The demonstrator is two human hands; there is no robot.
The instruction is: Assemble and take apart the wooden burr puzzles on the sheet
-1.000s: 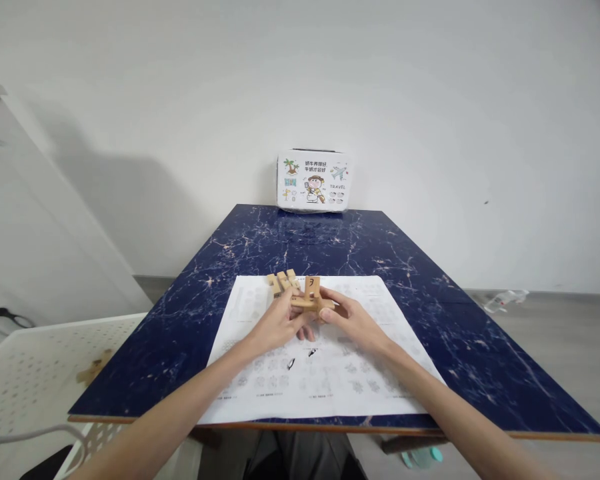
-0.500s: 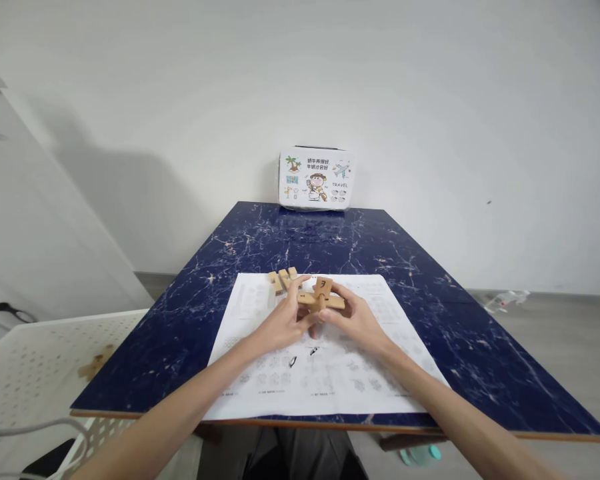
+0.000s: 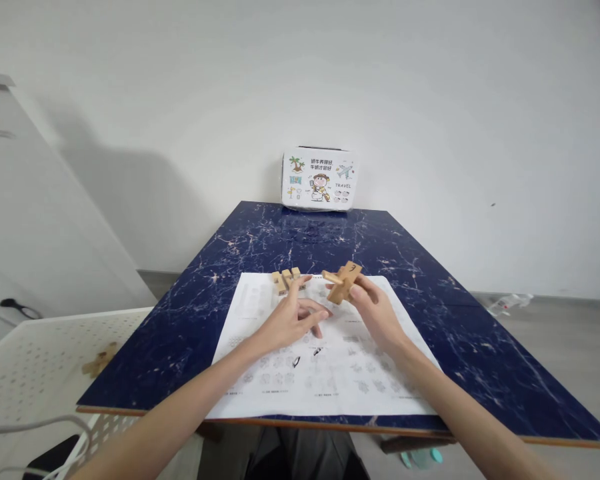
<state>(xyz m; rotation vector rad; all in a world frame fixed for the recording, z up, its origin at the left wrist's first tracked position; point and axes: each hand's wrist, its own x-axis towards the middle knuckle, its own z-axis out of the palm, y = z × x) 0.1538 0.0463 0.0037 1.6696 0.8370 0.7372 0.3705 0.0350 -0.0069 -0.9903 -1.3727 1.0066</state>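
My right hand (image 3: 375, 313) grips a cross of joined wooden puzzle pieces (image 3: 343, 281), lifted and tilted above a white printed sheet (image 3: 325, 373). My left hand (image 3: 293, 319) is off the cross, with fingers spread. Its fingertips reach toward a small cluster of loose wooden blocks (image 3: 286, 279) lying at the sheet's far left edge. The sheet rests on a dark blue marble-patterned table (image 3: 430, 320).
A white illustrated box (image 3: 319, 179) stands at the table's far edge against the wall. A white perforated basket (image 3: 40, 360) with a wooden piece (image 3: 99, 361) inside sits at the lower left. A white cabinet stands to the left. Small objects lie on the floor at right.
My right hand lifted the wooden cross up and to the right, tilting it. My left hand let go of the cross and opened toward the loose blocks.
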